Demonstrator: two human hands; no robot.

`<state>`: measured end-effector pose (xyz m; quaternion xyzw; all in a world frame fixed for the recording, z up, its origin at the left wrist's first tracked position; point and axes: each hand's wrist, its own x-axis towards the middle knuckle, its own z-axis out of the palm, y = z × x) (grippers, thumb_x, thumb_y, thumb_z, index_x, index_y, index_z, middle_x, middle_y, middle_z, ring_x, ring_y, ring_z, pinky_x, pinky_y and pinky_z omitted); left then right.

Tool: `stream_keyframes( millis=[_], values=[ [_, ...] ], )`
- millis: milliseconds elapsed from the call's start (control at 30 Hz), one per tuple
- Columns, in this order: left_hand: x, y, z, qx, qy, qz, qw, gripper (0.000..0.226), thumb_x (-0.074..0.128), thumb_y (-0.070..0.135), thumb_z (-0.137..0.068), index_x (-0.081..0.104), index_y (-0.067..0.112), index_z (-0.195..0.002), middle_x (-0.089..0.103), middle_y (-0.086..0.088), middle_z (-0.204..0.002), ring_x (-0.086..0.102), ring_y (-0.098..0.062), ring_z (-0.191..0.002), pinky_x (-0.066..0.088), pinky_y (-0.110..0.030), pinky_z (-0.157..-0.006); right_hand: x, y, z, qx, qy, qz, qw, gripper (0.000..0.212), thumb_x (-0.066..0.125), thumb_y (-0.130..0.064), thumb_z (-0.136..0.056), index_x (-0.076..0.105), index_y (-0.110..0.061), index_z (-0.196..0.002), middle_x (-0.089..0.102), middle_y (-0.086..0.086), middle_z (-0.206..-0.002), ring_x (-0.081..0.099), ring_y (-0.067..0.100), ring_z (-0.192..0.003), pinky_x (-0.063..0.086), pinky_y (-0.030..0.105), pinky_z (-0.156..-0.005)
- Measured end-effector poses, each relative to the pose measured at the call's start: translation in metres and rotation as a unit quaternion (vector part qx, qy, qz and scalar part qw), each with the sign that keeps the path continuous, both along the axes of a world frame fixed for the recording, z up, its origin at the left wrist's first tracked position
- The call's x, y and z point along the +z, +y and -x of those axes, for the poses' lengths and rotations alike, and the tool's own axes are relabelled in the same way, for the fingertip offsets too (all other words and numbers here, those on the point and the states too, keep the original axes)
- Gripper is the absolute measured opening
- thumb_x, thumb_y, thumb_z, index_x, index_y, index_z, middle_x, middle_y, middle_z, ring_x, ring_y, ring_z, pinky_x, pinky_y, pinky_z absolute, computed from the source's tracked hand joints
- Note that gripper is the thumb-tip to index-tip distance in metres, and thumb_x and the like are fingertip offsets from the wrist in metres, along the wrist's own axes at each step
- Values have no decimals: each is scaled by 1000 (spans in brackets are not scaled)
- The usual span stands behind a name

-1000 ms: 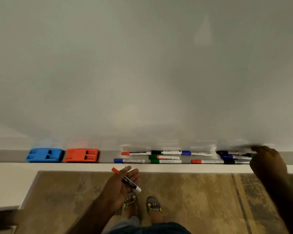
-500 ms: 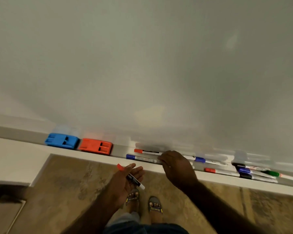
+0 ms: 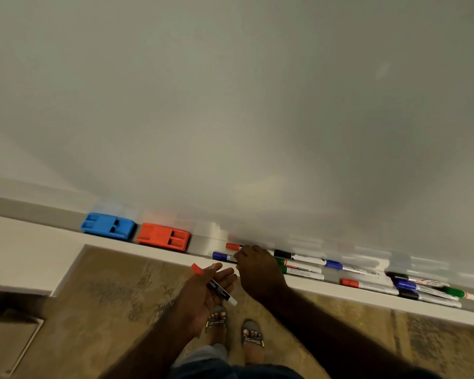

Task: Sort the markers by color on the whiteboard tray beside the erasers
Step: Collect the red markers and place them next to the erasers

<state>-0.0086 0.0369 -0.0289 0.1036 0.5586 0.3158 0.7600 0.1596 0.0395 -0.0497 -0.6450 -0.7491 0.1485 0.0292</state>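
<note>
Now, left hand [image 3: 203, 289]: lay palm-up, fingers straight, red-capped white marker [image 3: 213, 284] resting across it.
Right hand [image 3: 257, 272]: reached onto grey whiteboard tray [image 3: 205, 243], fingers curled over red-capped tray marker [image 3: 232, 246]; grip unclear.
Erasers: blue plastic eraser [image 3: 108, 225] left of orange plastic eraser [image 3: 163, 237].

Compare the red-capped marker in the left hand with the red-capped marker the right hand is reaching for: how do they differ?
The held red-capped marker lies across the open palm of the left hand, clear of the tray; the tray red-capped marker lies against the whiteboard, at the fingertips of the right hand. The held one shows a black-labelled barrel, fully visible; the tray one's barrel is hidden by the hand. Both have red caps pointing left.
</note>
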Motion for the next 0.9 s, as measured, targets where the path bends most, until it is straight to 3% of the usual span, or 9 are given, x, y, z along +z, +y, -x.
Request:
stream_keyframes(
  millis=[133, 300, 600, 800, 900],
  values=[
    [0, 2, 4, 0, -3, 5, 1000, 33, 46, 21, -105, 59, 1, -128, 69, -24, -125, 67, -38, -116, 53, -46, -94, -2, 1, 1, 4, -11, 22, 1000, 38, 62, -23, -96, 57, -13, -132, 58, 10, -135, 52, 30, -126, 40, 46, -109],
    [-1, 2, 4, -15, -11, 1, 1000, 31, 46, 20, -105, 58, 2, -127, 68, -25, -126, 66, -38, -116, 53, -46, -93, 1, 3, -1, -2, -23, 24, 999, 41, 67, -23, -93, 59, -14, -132, 57, 8, -136, 49, 29, -127, 37, 46, -109],
    [-4, 4, -13, -53, -14, 22, 998, 33, 47, 21, -106, 57, 4, -132, 67, -26, -128, 63, -41, -120, 45, -52, -107, 17, -32, -60, -84, 12, -38, 996, 38, 67, -14, -87, 68, -23, -124, 66, -2, -122, 54, 22, -113, 44, 39, -99],
    [-2, -4, -35, -84, -17, 25, 996, 36, 49, 19, -104, 55, 1, -135, 68, -27, -127, 64, -41, -121, 39, -56, -115, 27, -74, -139, -191, -24, -80, 978, 33, 72, -14, -79, 76, -27, -109, 73, -9, -105, 58, 20, -103, 50, 38, -83],
    [0, -8, -45, -106, -15, 20, 994, 36, 47, 18, -105, 54, 1, -135, 66, -27, -129, 62, -41, -123, 39, -54, -115, 30, -94, -175, -226, -46, -67, 971, 32, 71, -14, -82, 75, -27, -111, 74, -8, -110, 60, 19, -103, 50, 37, -86]
  ],
)
